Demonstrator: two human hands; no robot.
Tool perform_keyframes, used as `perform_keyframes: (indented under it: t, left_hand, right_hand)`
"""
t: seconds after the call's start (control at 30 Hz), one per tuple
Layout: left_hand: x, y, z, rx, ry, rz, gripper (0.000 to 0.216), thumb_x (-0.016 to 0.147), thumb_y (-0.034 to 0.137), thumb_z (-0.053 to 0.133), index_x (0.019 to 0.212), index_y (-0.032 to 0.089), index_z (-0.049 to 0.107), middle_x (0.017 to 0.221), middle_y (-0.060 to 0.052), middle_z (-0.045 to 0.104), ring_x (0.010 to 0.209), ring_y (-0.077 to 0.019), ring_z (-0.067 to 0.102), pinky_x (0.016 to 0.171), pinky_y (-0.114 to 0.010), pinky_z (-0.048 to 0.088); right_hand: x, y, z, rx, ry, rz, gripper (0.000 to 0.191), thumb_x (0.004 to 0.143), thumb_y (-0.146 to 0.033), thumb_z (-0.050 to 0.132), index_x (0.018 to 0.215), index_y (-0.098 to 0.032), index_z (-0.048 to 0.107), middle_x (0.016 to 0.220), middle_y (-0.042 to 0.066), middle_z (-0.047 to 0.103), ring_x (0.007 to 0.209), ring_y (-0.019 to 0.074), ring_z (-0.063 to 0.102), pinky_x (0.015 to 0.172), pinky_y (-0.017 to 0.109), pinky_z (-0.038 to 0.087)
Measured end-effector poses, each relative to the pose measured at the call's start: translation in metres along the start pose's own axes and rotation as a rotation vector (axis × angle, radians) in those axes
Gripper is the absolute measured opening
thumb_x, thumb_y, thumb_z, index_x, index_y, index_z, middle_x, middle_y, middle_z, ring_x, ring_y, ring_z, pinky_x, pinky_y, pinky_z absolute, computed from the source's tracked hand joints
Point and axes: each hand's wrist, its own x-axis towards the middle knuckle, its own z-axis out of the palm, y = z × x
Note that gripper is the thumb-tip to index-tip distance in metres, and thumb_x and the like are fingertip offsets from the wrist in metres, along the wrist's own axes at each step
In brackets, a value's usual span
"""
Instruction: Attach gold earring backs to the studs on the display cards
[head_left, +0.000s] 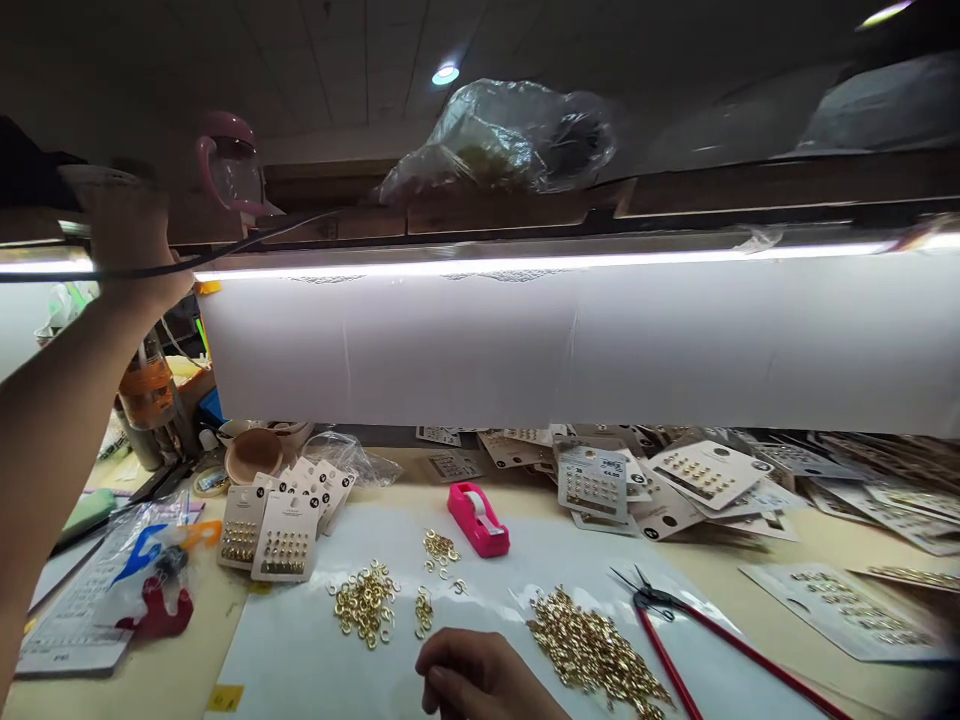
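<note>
Left hand (127, 240) raised to shelf; right hand (480, 680) curled on table.

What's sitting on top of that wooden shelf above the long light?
On the wooden shelf lies a crumpled clear plastic bag; its contents are too blurred to name. A pink-handled cup stands further left, beside the raised left hand. The shelf's back is dark.

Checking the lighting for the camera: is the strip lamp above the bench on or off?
On. The strip lamp glows bright white along its length and lights the white sheet hanging under it.
</note>
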Motion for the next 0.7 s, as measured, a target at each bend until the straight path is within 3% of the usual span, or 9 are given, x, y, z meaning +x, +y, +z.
perform_keyframes:
  t: [0.1, 0.2, 0.4, 0.53, 0.7]
  left_hand:
    - [-0.006, 0.032, -0.001, -0.072, 0.054, 0.103, 0.038, 0.064, 0.010, 0.053, 0.101, 0.010, 0.057, 0.102, -0.014, 0.058, 0.102, -0.0314, 0.051, 0.088, -0.050, 0.042]
    - [-0.015, 0.070, -0.002, -0.148, 0.074, 0.187, 0.040, 0.073, 0.012, 0.050, 0.113, 0.014, 0.054, 0.115, -0.012, 0.056, 0.113, -0.0281, 0.047, 0.098, -0.046, 0.037]
    - [-0.024, 0.120, 0.001, -0.286, 0.017, 0.316, 0.049, 0.074, 0.009, 0.049, 0.123, 0.013, 0.050, 0.126, -0.011, 0.056, 0.122, -0.0228, 0.045, 0.104, -0.037, 0.034]
    - [-0.024, 0.116, 0.000, -0.375, -0.018, 0.326, 0.046, 0.075, 0.008, 0.046, 0.119, 0.018, 0.051, 0.120, -0.009, 0.059, 0.119, -0.0244, 0.048, 0.101, -0.042, 0.036]
    - [-0.026, 0.062, -0.002, -0.318, 0.054, 0.175, 0.034, 0.077, 0.015, 0.048, 0.109, 0.021, 0.057, 0.116, -0.009, 0.057, 0.118, -0.0299, 0.047, 0.101, -0.050, 0.034]
  right_hand:
    - [-0.002, -0.002, 0.002, 0.019, 0.004, 0.003, 0.015, 0.068, -0.030, 0.056, 0.074, -0.016, 0.057, 0.061, -0.001, 0.061, 0.047, 0.0090, 0.054, 0.048, 0.022, 0.038]
    - [-0.002, -0.004, 0.002, 0.022, 0.010, -0.001, 0.015, 0.068, -0.030, 0.056, 0.073, -0.016, 0.057, 0.062, 0.000, 0.062, 0.048, 0.0094, 0.055, 0.048, 0.022, 0.038]
    - [-0.002, -0.003, 0.001, 0.009, -0.002, -0.004, 0.015, 0.067, -0.030, 0.055, 0.072, -0.016, 0.058, 0.060, -0.001, 0.061, 0.046, 0.0088, 0.054, 0.047, 0.022, 0.039]
    - [-0.004, -0.005, 0.000, 0.013, 0.001, -0.014, 0.016, 0.067, -0.031, 0.057, 0.072, -0.016, 0.058, 0.059, -0.001, 0.060, 0.046, 0.0088, 0.055, 0.047, 0.022, 0.039]
    - [-0.004, -0.005, 0.002, 0.015, -0.001, 0.004, 0.017, 0.067, -0.032, 0.058, 0.072, -0.016, 0.058, 0.060, -0.001, 0.060, 0.047, 0.0094, 0.055, 0.048, 0.022, 0.039]
